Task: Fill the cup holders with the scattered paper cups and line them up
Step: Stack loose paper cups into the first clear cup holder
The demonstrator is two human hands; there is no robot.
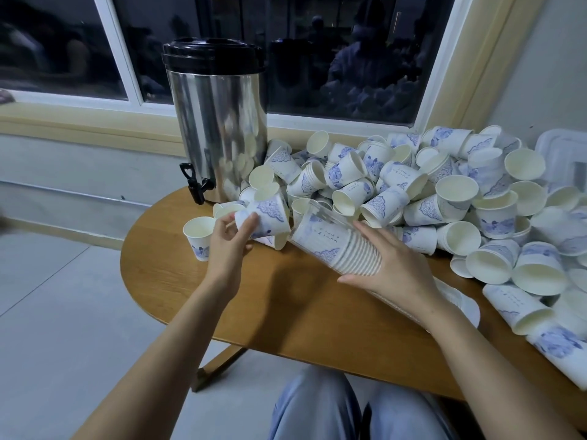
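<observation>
Gripping holder [319, 231] in right hand [394, 268], pinching cup [270, 214] in left hand [228, 242]; risking rim catching at holder mouth if tilted, nudging pile [444, 192] off surface [286, 312].

So the clear plastic cup holder [313, 222] sits tilted mid-table, one end pointing to 10 o'clock, with a nested stack [349, 252] of white, blue-printed paper cups inside. A single cup [270, 217] is sideways just beside that end. The heap of loose cups [444, 198] spreads from 12 to 3 o'clock, mostly tipped over. One upright cup [198, 238] stands at 9 o'clock.
</observation>
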